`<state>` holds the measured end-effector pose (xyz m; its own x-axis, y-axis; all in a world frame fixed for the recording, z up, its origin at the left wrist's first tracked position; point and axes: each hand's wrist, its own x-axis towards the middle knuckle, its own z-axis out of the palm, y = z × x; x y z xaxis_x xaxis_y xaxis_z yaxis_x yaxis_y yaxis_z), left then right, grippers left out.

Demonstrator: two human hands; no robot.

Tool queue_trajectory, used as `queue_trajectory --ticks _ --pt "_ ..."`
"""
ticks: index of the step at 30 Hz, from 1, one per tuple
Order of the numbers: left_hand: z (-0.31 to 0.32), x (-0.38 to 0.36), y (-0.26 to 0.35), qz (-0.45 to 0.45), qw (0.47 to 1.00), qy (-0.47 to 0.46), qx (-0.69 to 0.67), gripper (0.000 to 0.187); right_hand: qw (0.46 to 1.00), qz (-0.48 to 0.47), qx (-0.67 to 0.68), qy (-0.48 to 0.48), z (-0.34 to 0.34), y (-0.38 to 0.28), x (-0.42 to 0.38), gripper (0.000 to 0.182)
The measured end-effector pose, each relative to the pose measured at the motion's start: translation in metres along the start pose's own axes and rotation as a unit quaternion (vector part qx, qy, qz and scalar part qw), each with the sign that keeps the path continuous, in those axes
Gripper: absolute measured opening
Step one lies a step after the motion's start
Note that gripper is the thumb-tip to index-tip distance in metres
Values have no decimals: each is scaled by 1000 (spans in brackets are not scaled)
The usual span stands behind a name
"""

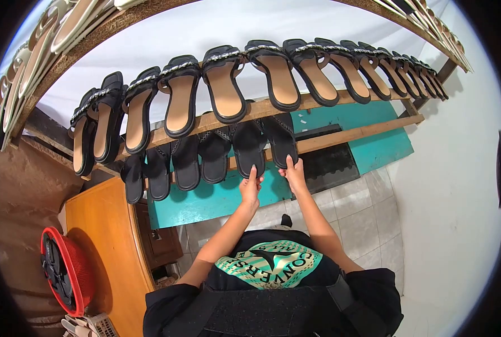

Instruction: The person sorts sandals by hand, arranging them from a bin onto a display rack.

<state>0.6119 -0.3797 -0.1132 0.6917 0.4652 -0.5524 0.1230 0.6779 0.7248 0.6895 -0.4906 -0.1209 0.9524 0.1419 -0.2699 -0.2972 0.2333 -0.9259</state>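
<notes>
My left hand [251, 188] pinches the heel end of a black sandal [248, 147], thumb on top of the sole. Beside it, my right hand [293, 175] has its thumb on the heel of another black sandal [280, 138], fingers curled beneath. Both sandals lean toe-up on the lower wooden rail [340, 138], their toe ends partly hidden by the upper row. Several more all-black sandals [186, 164] stand to their left on the same rail. Just above hangs a row of black sandals with tan insoles [224, 90] and braided straps, resting along the upper rail [205, 122].
White sandals [73, 25] line a top shelf. Under the rack lies a teal board [312, 118] with a dark panel [326, 167]. A wooden table [107, 241] at left bears a red basket [80, 269] holding black items. A white wall [452, 185] bounds the right.
</notes>
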Motion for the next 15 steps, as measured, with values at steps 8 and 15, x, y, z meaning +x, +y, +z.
queue_trajectory --ticks 8,15 --pt "2 5 -10 -6 1000 -17 -20 27 1000 5 -14 -27 1 8 3 30" --pt "6 3 -9 10 1000 16 -17 27 999 13 -30 -26 -1 4 4 29"
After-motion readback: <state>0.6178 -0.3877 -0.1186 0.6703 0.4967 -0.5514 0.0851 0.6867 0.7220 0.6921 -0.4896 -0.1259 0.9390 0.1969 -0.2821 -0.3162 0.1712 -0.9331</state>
